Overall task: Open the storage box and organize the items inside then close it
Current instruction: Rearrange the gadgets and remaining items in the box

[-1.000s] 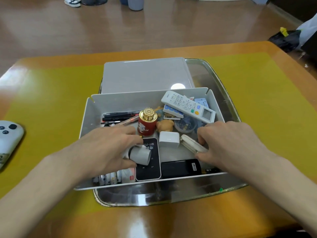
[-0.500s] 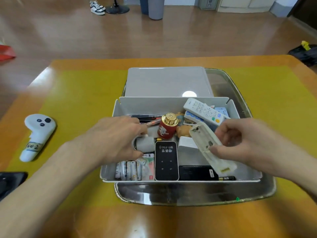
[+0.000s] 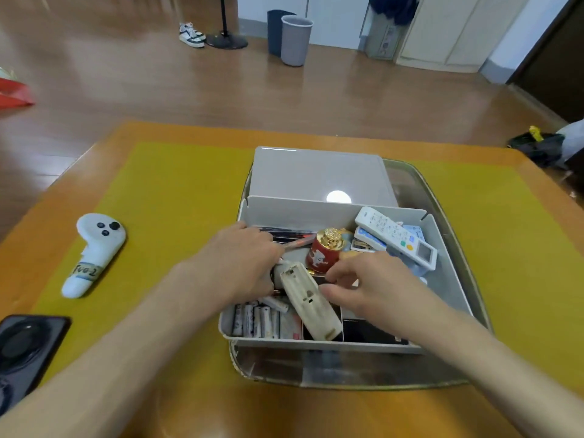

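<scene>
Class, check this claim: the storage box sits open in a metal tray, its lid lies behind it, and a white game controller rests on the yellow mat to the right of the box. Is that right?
One detail is wrong. The head view shows the white controller on the yellow mat to the left of the storage box, not the right. The box is open in the metal tray, with its lid behind it.

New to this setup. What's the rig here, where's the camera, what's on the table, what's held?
No robot: a person's two bare hands, filmed by one wide-angle camera worn on the head, looking down. On the table, a metal tray carries an open grey plastic storage box of small items; its flat grey lid lies behind. The right hand holds a cream remote with its back cover off over the box. The left hand grips a small white cylinder. A white game controller lies apart.
</scene>
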`<action>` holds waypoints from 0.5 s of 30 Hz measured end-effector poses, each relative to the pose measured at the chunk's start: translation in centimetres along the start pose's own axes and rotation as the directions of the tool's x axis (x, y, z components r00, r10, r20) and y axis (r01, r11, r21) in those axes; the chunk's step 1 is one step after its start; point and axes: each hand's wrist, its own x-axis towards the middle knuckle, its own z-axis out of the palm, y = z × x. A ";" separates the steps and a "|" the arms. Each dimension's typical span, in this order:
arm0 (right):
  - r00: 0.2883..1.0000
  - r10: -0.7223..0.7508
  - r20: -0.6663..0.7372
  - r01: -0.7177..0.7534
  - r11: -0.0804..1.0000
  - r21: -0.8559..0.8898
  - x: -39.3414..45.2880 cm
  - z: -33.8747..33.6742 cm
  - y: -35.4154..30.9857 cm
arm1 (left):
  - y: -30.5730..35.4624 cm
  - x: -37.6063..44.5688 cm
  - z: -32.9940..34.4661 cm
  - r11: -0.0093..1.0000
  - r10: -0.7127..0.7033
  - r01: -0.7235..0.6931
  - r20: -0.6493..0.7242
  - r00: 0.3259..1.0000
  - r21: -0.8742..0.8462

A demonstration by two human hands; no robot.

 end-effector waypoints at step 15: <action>0.927 0.069 0.369 0.047 0.953 -0.298 -3.3 -1.7 5.7 | 4.6 0.5 1.2 0.922 0.341 -0.350 -0.083 0.937 -0.163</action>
